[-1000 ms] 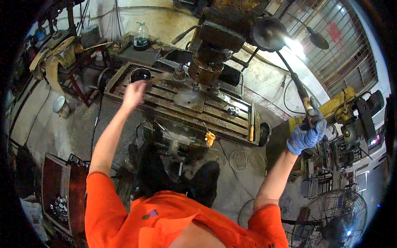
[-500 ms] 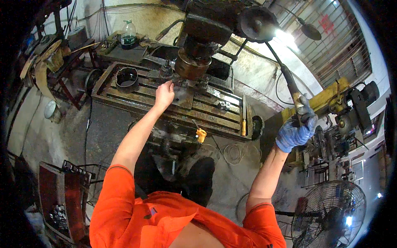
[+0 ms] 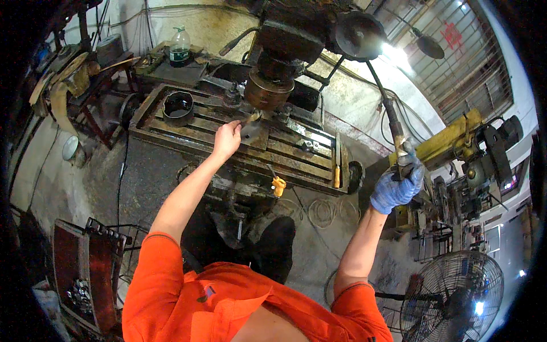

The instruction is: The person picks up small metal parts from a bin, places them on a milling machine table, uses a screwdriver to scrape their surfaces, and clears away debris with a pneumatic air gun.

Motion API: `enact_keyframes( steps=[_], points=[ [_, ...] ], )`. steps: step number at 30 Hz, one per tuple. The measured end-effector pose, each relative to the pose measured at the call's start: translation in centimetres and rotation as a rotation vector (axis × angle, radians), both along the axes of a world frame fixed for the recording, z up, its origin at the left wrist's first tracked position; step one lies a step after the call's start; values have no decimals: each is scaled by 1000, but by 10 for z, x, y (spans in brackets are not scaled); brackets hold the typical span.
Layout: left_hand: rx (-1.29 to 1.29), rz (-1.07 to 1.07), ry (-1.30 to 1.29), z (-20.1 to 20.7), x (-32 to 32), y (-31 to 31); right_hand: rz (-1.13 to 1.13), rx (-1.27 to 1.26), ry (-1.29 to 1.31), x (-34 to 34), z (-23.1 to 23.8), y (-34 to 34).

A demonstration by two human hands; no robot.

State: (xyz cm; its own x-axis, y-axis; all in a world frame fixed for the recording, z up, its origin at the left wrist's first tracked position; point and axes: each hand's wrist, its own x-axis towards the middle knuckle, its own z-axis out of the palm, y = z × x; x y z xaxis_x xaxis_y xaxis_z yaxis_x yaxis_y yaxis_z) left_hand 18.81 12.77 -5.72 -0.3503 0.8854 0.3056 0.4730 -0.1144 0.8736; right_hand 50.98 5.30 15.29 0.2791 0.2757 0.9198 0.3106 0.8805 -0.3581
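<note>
I stand at a large milling machine with a slotted table. My bare left hand reaches over the table and holds a flat grey metal piece under the round spindle head. My right hand, in a blue glove, is closed around the end of the machine's long feed lever, which runs up to a round hub on the head.
A black ring-shaped part sits on the table's left end. A file with a wooden handle and a yellow-handled tool lie near the front. A floor fan stands lower right, a red tool cart lower left, a plastic bottle behind.
My left hand has moved right along the table, from near the black ring to under the spindle, and now holds the flat piece. My right hand stays on the lever.
</note>
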Motion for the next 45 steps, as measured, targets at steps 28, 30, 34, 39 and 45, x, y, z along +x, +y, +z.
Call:
enact_keyframes(
  steps=[28, 30, 34, 39, 45],
  points=[
    [12, -287, -268, 23, -30, -36, -7, -197, 63, 5, -11, -22],
    [37, -301, -262, 18, -40, -38, 167, -173, 127, -2, -6, -23],
    [-19, -291, -287, 32, -31, -46, 198, -112, 78, 9, -5, -23],
    [-35, -312, -258, 22, -42, -39, 135, -210, 155, 21, -18, -2],
    [-29, -317, -274, 31, -22, -35, 201, -79, 103, 14, 8, -14]
  ],
)
